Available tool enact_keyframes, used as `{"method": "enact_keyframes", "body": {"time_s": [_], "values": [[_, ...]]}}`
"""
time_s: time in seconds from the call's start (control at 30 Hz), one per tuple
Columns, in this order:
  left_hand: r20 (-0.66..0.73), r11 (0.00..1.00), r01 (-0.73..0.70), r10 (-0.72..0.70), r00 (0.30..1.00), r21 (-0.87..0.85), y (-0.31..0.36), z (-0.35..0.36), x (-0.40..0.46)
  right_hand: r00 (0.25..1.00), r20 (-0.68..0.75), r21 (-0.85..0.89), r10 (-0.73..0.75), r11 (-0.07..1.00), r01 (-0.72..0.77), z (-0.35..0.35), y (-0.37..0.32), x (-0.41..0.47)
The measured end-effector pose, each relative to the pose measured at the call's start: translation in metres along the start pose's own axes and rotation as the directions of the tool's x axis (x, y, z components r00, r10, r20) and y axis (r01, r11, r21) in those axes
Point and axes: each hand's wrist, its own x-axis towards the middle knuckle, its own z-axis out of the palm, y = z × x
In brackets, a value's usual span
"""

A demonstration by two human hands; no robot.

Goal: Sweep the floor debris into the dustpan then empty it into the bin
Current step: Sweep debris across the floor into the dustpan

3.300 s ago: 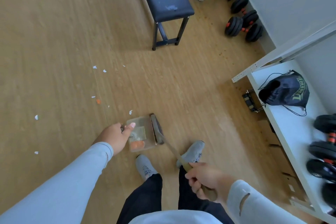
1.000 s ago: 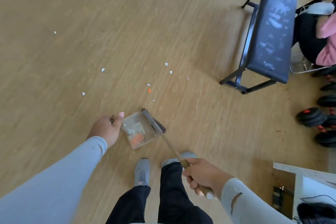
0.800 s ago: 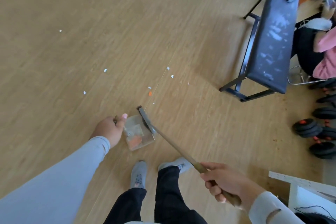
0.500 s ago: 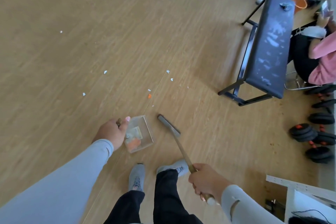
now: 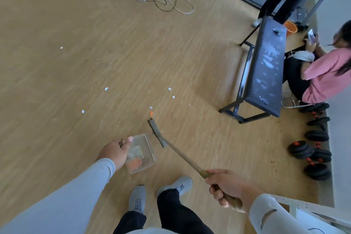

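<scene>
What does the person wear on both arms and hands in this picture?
Both arms are in long, light grey-blue sleeves that reach the wrists. The right sleeve has a narrow slit-like tear on the forearm; the left sleeve looks whole. The left hand and the right hand are bare, without gloves.

The person wore a pale grey-blue long-sleeved top; both sleeves [image 5: 57, 201] reached the wrists. The right sleeve [image 5: 269, 214] carried a narrow curved slit near the cuff. The left hand [image 5: 115, 153] and right hand [image 5: 227, 186] were bare, without gloves. The trousers [image 5: 171, 216] were black. Each foot wore a grey lace-up sneaker [image 5: 137, 200], with dark markings on the upper.
</scene>
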Motion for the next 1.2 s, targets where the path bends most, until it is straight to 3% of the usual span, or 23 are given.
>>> {"method": "enact_keyframes", "body": {"time_s": [0.2,0.33,0.6,0.83,0.97,1.03,1.2], "values": [[-0.069,0.999,0.039,-0.037,0.997,0.018,0.021,-0.033,0.019,0.982,-0.122,-0.284,-0.146,0.953,0.107,0.004,-0.031,0.009],[-0.086,0.999,0.053,-0.053,0.995,0.005,0.032,-0.044,0.032,0.97,-0.149,-0.375,-0.191,0.919,0.124,-0.011,-0.061,0.033],[-0.063,0.998,0.047,-0.045,0.997,0.029,0.086,-0.074,0.062,0.968,-0.073,-0.54,-0.24,0.826,0.164,-0.02,-0.156,0.09],[-0.067,0.996,-0.003,0.009,0.998,0.089,0.11,-0.105,0.097,0.976,-0.037,-0.802,-0.216,0.589,0.1,0.007,-0.223,0.137],[-0.051,0.995,-0.062,0.066,0.996,0.08,0.112,-0.122,0.12,0.984,-0.055,-0.831,-0.168,0.554,0.048,0.009,-0.207,0.134],[-0.03,0.992,-0.086,0.089,0.996,0.096,0.113,-0.13,0.134,0.986,-0.076,-0.808,-0.151,0.588,0.028,0.007,-0.191,0.126],[0.048,0.965,-0.147,0.139,0.989,0.218,0.115,-0.147,0.17,0.984,-0.15,-0.462,-0.09,0.887,0.011,0.007,-0.16,0.081]]}}
